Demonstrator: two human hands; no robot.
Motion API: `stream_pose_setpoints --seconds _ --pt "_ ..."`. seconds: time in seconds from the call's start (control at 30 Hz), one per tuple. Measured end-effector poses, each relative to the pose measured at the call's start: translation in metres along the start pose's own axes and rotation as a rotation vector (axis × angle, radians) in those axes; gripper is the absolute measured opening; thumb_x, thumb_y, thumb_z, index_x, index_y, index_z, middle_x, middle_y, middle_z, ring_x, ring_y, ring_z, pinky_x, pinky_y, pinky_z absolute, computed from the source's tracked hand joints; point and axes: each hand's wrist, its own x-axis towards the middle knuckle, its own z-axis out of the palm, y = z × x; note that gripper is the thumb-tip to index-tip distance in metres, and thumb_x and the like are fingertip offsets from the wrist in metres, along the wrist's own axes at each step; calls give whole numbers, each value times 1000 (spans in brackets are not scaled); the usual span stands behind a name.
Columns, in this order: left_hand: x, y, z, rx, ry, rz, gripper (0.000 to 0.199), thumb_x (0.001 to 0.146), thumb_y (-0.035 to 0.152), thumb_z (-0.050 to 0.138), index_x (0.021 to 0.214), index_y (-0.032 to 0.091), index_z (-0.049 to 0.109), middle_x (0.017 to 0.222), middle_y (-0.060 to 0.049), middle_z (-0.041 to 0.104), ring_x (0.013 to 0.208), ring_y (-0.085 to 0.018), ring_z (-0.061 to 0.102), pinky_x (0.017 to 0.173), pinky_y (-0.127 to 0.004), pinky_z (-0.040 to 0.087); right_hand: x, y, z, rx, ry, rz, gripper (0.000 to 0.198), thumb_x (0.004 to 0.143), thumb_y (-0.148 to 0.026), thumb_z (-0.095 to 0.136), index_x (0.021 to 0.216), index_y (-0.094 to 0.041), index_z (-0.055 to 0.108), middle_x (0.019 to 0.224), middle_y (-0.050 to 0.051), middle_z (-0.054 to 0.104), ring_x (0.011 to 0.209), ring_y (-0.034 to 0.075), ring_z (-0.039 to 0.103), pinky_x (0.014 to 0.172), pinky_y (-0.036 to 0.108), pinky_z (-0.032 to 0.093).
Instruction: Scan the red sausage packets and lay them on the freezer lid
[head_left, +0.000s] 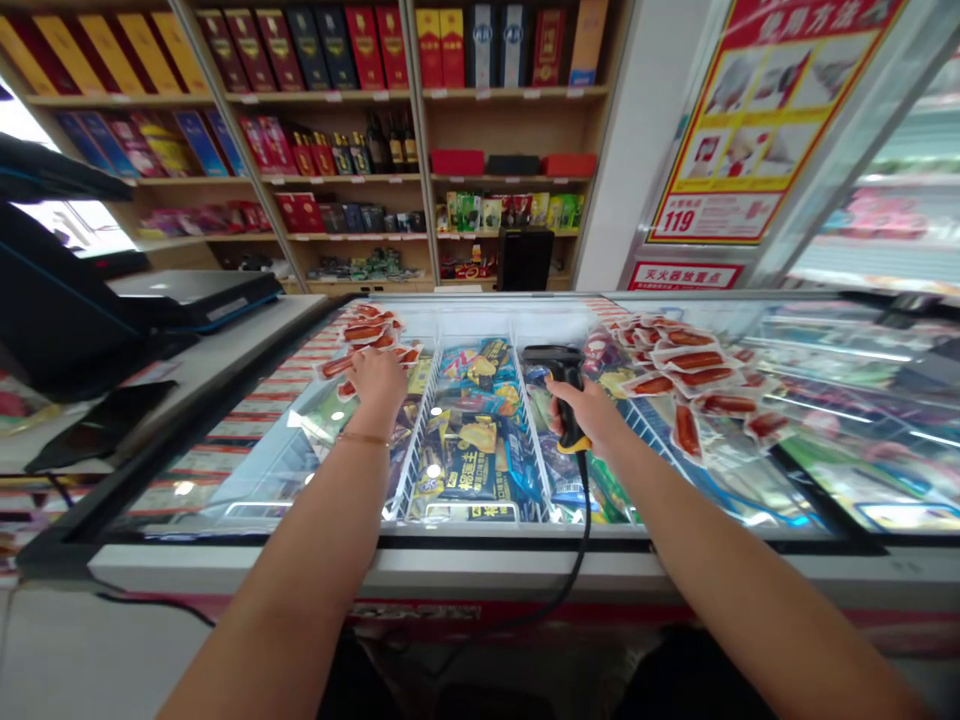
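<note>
My right hand point(589, 408) grips a black and yellow barcode scanner point(568, 385), held over the glass-topped chest freezer point(262, 440), its cord hanging down the front. At the left, my left hand point(377, 377) is on a small pile of vacuum-packed sausages point(369, 325), its curled fingers at one packet; the fingertips are mostly hidden. A larger spread of the same red sausage packs point(694, 362) lies on the glass to the right of the scanner. Under the glass, wire baskets point(421, 430) hold bagged ice creams point(480, 440) in blue, yellow and dark wrappers.
A counter on the left carries a scale point(199, 295) and a dark screen device point(56, 290). Behind the freezer, shelves point(330, 97) hold boxed bottles and snack packets. The scanner's cord point(577, 555) loops over the freezer's front edge. A second freezer section extends right.
</note>
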Motion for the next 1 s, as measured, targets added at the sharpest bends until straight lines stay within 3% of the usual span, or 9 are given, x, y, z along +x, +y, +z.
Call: stream_pose_setpoints --seconds 0.1,0.33,0.5,0.67,0.87,1.0 --pt "-7 16 1 169 24 45 23 81 32 59 93 18 72 111 -18 65 118 -40 47 99 -57 35 -2 0 2 -10 -16 -12 30 72 -36 73 85 -21 52 50 -5 55 35 12 51 34 23 40" --pt "-13 41 0 90 -222 312 24 72 22 64 94 21 73 96 -11 73 102 -31 63 92 -41 45 -5 1 4 -67 -29 -12 28 73 -35 72 87 -20 52 50 -5 55 34 12 51 33 22 39" --pt "-16 44 -5 -142 -416 248 21 78 31 58 87 21 74 89 -6 75 85 -23 68 77 -30 50 -8 0 6 -73 -40 -15 26 73 -33 71 86 -19 54 50 -5 55 34 11 51 34 22 40" --pt "-16 44 0 -72 -242 102 36 84 46 52 96 16 69 105 -14 71 100 -27 65 86 -36 49 -9 0 8 -80 -46 -8 27 72 -33 72 87 -19 55 49 -5 55 34 11 50 33 22 40" --pt "-14 41 -2 -2 -443 29 45 79 56 58 96 16 67 91 -14 72 93 -30 67 77 -34 48 -8 1 8 -96 -49 0 21 77 -31 68 86 -19 54 50 -5 55 34 12 51 33 22 40" --pt "-19 43 -6 -64 -461 72 52 70 54 71 104 16 65 91 -11 71 88 -26 67 76 -30 47 -8 3 8 -91 -51 -10 19 78 -30 67 85 -19 53 50 -5 54 34 11 50 34 22 41"
